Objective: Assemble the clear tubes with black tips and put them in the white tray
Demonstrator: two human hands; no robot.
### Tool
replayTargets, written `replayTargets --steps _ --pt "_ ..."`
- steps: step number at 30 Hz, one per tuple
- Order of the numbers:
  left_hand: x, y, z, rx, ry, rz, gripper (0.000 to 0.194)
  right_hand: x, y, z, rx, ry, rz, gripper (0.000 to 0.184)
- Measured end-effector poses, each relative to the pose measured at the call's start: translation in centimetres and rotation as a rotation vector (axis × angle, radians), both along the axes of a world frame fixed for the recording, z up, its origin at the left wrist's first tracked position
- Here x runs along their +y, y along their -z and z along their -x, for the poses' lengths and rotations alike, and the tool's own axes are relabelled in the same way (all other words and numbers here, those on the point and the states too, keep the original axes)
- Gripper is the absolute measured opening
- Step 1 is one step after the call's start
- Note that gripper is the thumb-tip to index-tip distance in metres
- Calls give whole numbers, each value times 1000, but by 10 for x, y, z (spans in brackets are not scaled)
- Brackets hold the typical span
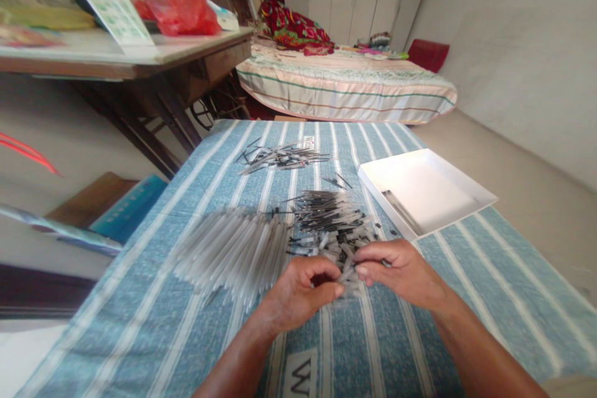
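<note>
My left hand [308,291] is closed in a pinch at the near edge of a pile of small clear and black plastic pieces [326,241], which look like pen caps. Facing it, my right hand [401,273] has thumb and fingers pressed together. Between the fingertips is a small clear plastic piece [347,275], blurred; which hand grips it more is unclear. Left of my hands lies a broad heap of translucent pen barrels [237,252]. Just beyond the pile rests a bundle of thin dark pen refills [324,210].
A shallow white box [438,193] with a few thin pieces inside stands at the right. Farther back lies a loose heap of slim dark and clear parts [284,157]. A striped blue cloth [153,298] covers the table. Beyond are a bed [345,84] and a side desk [186,53].
</note>
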State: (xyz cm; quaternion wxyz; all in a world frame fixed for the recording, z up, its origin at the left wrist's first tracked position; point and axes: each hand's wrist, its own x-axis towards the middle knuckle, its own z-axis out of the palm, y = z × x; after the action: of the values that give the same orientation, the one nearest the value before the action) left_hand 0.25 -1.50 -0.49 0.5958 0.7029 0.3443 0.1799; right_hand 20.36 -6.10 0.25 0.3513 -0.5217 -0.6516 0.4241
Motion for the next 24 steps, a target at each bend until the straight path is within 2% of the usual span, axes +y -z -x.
replayTargets --steps 5,10,16,18,21,24 --pt "-1 -2 -2 25 -5 -49 8 1 -1 -1 -76 -30 -12 17" --pt "-2 0 -3 59 14 -96 8 0 4 2 -74 -51 25 30" --pt "-3 5 -2 77 29 -141 7 -1 12 4 -104 -5 89 44" --pt "-2 4 -2 76 22 -136 7 -1 11 2 -69 0 82 38" --pt "-1 2 -2 72 8 -126 7 0 8 0 -18 -2 68 20" --pt "-1 1 -2 73 17 -119 7 0 7 2 -20 -27 50 19"
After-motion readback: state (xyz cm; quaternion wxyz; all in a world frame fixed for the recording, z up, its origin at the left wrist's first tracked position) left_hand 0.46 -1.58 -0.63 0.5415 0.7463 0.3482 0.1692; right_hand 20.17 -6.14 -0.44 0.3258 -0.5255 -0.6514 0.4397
